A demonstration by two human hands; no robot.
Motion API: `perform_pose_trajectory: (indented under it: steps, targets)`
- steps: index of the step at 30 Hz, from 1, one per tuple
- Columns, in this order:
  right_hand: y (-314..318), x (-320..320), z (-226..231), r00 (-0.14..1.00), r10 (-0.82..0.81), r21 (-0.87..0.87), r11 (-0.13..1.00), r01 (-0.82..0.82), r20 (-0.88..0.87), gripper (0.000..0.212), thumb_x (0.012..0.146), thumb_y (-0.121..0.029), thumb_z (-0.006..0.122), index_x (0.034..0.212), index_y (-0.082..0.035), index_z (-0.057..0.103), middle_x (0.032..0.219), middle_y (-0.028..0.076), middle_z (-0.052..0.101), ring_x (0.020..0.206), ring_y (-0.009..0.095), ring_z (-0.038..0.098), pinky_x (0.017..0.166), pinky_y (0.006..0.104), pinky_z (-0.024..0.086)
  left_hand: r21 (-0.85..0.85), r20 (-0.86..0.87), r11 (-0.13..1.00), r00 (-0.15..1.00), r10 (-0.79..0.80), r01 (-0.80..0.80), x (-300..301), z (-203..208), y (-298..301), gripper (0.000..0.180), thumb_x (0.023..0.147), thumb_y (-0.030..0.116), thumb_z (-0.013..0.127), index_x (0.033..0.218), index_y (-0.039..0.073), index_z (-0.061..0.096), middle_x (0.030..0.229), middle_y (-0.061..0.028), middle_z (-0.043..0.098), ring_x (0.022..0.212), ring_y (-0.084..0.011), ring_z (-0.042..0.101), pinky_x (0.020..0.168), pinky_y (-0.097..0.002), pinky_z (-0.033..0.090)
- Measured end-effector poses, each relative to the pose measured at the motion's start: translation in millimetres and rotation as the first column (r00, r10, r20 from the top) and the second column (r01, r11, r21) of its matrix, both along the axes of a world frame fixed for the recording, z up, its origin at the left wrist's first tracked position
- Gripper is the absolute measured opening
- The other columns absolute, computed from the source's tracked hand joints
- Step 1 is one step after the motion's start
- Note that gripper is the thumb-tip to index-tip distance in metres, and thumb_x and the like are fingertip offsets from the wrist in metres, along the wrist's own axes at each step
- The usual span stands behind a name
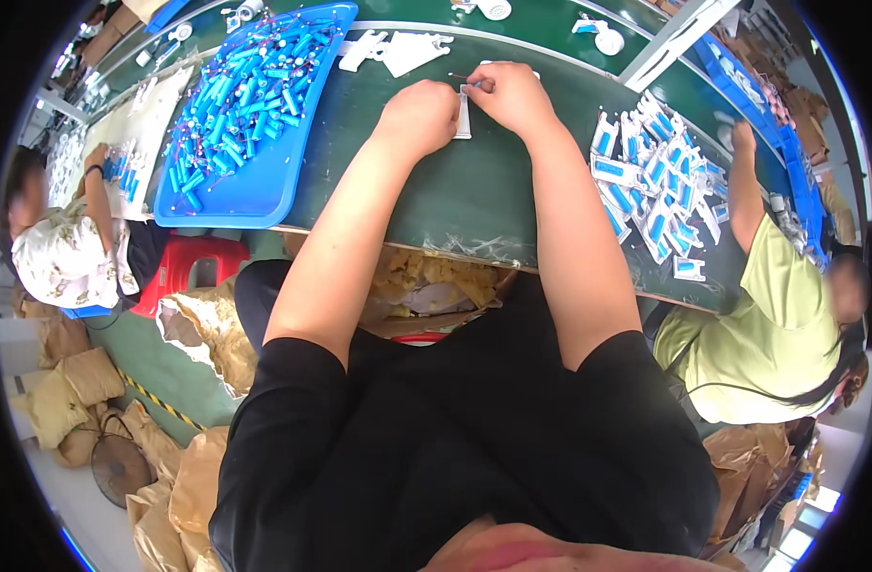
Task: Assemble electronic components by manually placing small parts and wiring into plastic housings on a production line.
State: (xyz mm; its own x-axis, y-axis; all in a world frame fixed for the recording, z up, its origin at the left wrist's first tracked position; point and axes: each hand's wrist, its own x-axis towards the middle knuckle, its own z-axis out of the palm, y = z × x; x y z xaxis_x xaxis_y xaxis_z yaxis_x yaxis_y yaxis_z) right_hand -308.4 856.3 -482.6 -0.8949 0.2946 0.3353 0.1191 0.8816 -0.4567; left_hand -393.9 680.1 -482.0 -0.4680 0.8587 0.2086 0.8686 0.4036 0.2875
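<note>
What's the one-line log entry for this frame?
left hand: pressing white part | right hand: pinching small piece at part's top | blue tray: left, full of blue cells | packets: right

A blue tray [264, 191] heaped with blue cylinders [245, 95] is being carried at the far left of the green worktop [455, 191]. White-and-blue packets [650, 176] are being piled at the right. A red stool [193, 267] is being kept below.

Green bench [436, 181] — blue tray [255, 181], white parts [398, 50]
</note>
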Motion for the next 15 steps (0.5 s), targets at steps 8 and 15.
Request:
perform_pose_trajectory:
  steps: [8, 15]
  targets:
    - [13, 9, -18, 0.999, 0.026, 0.149, 0.989, -0.022, -0.02, 0.025, 0.079, -0.016, 0.081, 0.104, -0.014, 0.083, 0.119, 0.014, 0.073, 0.121, 0.036, 0.06, 0.102, 0.0441, 0.053, -0.178, -0.355, 0.978, 0.92, -0.169, 0.111, 2, 8, 13, 0.011, 0.082, 0.006, 0.069, 0.091, 0.008, 0.076, 0.104, -0.0124, 0.072, 0.098, -0.0342, 0.073, 0.082, -0.0454, 0.061]
    - [29, 7, -14, 0.991, 0.137, 0.023, 0.99, -0.137, -0.005, 0.02, 0.083, -0.004, 0.072, 0.1, -0.006, 0.082, 0.108, 0.014, 0.076, 0.102, 0.034, 0.071, 0.093, 0.0423, 0.057, -0.184, -0.356, 0.936, 0.867, -0.348, 0.3, -6, 13, 10, 0.009, 0.083, 0.009, 0.069, 0.091, 0.006, 0.074, 0.116, -0.0088, 0.066, 0.117, -0.0277, 0.063, 0.096, -0.0415, 0.057]
